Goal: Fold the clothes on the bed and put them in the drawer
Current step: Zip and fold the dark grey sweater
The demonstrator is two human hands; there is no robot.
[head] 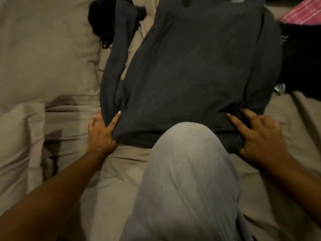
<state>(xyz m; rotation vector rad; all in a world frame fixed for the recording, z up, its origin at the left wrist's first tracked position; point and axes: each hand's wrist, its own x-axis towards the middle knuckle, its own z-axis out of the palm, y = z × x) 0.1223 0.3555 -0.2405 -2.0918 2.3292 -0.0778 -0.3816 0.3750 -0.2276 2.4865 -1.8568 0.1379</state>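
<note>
Beige bedding [121, 180] carries a dark grey sweater [199, 75], spread flat from centre to 12 o'clock, both lower corners in a person's hands.

A knee in grey trousers [187, 171] rises from 6 o'clock and overlaps the sweater's hem. A beige pillow [43, 49] lies at 10 o'clock. The left hand [101, 134], at 8 o'clock, grips the sweater's lower-left corner, thumb on top. The right hand [258, 136], at 4 o'clock and slightly blurred, appears to clutch the lower-right corner, fingers curled on the fabric. A black tangled garment [102, 23] sits at 11 o'clock, a pink striped cloth [302, 14] at 1 o'clock.
</note>
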